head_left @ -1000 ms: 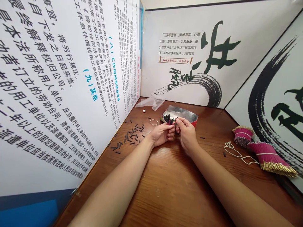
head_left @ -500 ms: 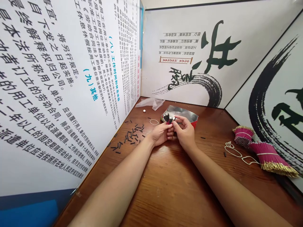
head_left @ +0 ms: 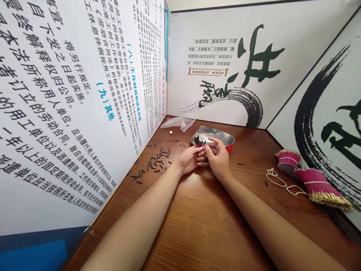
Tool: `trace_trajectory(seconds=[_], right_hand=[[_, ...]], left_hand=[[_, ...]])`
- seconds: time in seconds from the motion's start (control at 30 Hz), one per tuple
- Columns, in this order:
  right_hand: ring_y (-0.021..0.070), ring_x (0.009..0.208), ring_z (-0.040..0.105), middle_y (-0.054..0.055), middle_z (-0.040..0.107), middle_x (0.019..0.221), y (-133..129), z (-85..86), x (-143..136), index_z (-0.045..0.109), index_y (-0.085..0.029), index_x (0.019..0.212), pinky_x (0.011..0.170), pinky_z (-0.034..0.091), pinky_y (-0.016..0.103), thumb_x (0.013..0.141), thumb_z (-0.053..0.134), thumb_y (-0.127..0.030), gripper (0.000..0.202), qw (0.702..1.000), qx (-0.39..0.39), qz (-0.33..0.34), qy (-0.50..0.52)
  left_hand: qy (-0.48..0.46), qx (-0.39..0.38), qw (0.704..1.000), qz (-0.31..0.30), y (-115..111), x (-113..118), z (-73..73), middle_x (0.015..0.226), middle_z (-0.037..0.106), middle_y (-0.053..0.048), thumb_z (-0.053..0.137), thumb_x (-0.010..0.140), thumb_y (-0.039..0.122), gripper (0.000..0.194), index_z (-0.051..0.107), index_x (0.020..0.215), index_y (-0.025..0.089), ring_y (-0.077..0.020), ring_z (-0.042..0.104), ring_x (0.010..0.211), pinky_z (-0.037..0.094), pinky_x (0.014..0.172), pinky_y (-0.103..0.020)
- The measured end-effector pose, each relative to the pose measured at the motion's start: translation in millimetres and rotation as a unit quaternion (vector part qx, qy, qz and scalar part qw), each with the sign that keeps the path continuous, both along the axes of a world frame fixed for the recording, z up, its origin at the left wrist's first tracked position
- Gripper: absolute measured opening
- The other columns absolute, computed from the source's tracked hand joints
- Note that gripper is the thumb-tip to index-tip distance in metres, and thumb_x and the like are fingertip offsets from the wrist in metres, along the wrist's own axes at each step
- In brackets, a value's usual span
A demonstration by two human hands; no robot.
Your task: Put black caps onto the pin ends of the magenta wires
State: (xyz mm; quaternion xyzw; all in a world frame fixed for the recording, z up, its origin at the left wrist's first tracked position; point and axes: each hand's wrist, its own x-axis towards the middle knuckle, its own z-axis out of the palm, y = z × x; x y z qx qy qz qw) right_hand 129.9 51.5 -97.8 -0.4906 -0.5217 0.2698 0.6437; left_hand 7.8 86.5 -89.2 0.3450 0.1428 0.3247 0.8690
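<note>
My left hand (head_left: 191, 159) is closed round a small bunch of black-tipped pink sticks (head_left: 199, 142), tips pointing up and away from me. Close against it, my right hand (head_left: 216, 155) has its thumb and forefinger pinched together at the right side of the bunch; what lies between them is too small to make out. Just behind both hands stands a box with a silvery inside and a red side (head_left: 230, 147), partly hidden by my fingers.
Several short black pieces (head_left: 155, 162) lie scattered on the brown table (head_left: 194, 226) at left. A rubber band (head_left: 182, 145) and clear plastic (head_left: 180, 123) are further back. Two banded pink bundles (head_left: 321, 185) (head_left: 288, 160) and loose bands (head_left: 275, 177) lie at right. Printed boards enclose the table.
The whole view has shifted slightly. Both hands stay together at the bunch, with only slight movement of the right fingers.
</note>
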Motion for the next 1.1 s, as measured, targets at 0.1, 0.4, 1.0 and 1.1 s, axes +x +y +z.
trace_trajectory(seconds=[0.1,0.4,1.0,1.1], right_hand=[[0.0118,0.065,0.062,0.003,0.063,0.094,-0.5,-0.6,-0.3,0.053,-0.021,0.113,0.057,0.052,0.024,0.082,0.061,-0.036,0.036,1.0,-0.006,0.012,0.009],[0.0116,0.062,0.059,0.001,0.061,0.085,-0.1,-2.6,-0.6,0.055,-0.021,0.104,0.056,0.049,0.024,0.08,0.059,-0.034,0.028,1.0,-0.014,0.018,0.009],[0.0127,0.065,0.052,-0.002,0.056,0.076,-0.2,-3.6,-0.2,0.058,-0.021,0.093,0.063,0.043,0.027,0.077,0.054,-0.024,0.017,1.0,0.008,0.006,-0.026],[0.0142,0.07,0.054,-0.001,0.056,0.076,-1.6,1.5,-1.1,0.058,-0.021,0.092,0.069,0.044,0.028,0.078,0.054,-0.024,0.015,0.999,0.03,-0.014,-0.024]], left_hand=[[-0.011,-0.007,1.0,-0.006,1.5,-0.4,-0.8,0.063,0.036,0.005,0.057,0.085,0.02,0.011,0.05,0.078,0.014,-0.006,0.035,0.048,0.031,0.045,-0.017],[-0.042,-0.037,0.998,-0.014,5.1,-3.3,-1.7,0.062,0.034,0.004,0.051,0.086,0.019,0.007,0.051,0.08,0.015,-0.0076,0.036,0.048,0.031,0.045,-0.019],[-0.047,-0.038,0.998,0.022,6.9,-4.6,-2.7,0.062,0.033,0.005,0.051,0.086,0.019,0.005,0.05,0.083,0.016,-0.0073,0.035,0.047,0.028,0.041,-0.017],[-0.037,-0.043,0.998,0.035,5.8,-5.3,-0.9,0.063,0.034,0.005,0.053,0.086,0.021,0.006,0.048,0.084,0.018,-0.0064,0.032,0.045,0.023,0.037,-0.015]])
